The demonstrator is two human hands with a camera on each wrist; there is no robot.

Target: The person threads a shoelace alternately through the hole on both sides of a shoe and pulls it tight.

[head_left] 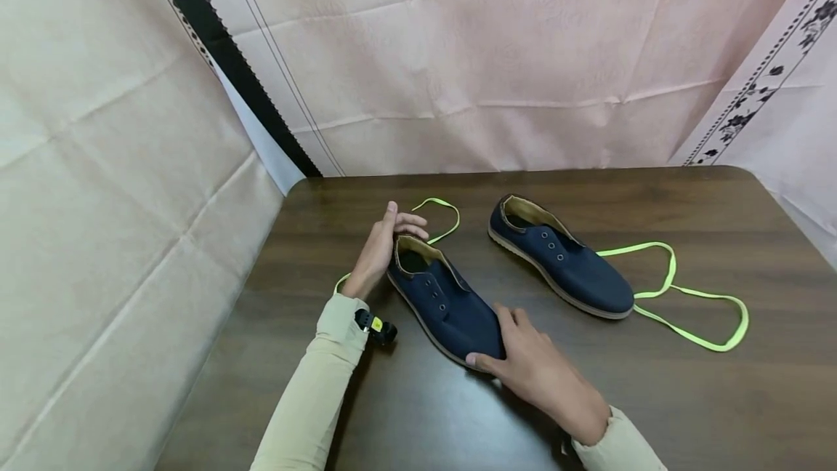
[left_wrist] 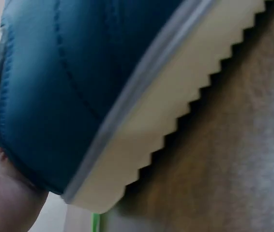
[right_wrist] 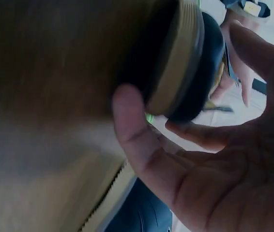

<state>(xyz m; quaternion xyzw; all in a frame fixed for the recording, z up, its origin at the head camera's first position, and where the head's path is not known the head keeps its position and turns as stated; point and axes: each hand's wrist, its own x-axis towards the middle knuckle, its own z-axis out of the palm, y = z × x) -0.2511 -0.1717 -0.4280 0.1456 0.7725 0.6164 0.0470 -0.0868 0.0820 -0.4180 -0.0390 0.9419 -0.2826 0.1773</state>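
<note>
Both hands were on the navy shoe (head_left: 451,304), one per end.
Right hand (head_left: 539,365) held the toe between thumb and fingers; left hand (head_left: 376,253) was against the heel, fingers extended, thumb up, not wrapped round. Green lace (head_left: 458,218) curved just beyond the left fingertips. Second shoe (head_left: 565,260) lay beyond the right fingers and to their right, looped lace (head_left: 672,267) farther right, on the brown table (head_left: 752,398).

Navy shoes (head_left: 451,304) (tan inside), lime laces (head_left: 671,267), cream sleeves (head_left: 320,391), brown wood-grained table (head_left: 752,398), black-flowered border (head_left: 765,86).
</note>
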